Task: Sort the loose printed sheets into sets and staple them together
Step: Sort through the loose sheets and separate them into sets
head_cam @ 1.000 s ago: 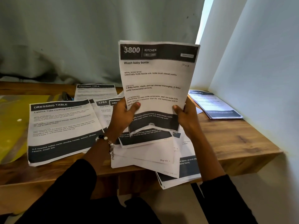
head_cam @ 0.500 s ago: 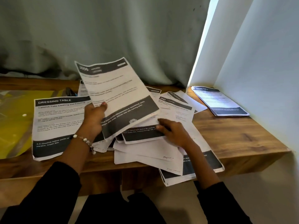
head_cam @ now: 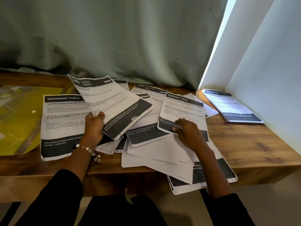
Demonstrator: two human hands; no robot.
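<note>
left hand grips tilted sheet | right hand on DRESSING TABLE sheet

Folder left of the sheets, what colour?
Yellow folder, translucent-looking; the head view shows it.

A wooden table carries scattered printed sheets, a yellow folder and a corner stack.

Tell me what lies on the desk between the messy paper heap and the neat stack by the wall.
Only bare wooden desk separates the heap from the stack, per the head view.
</note>
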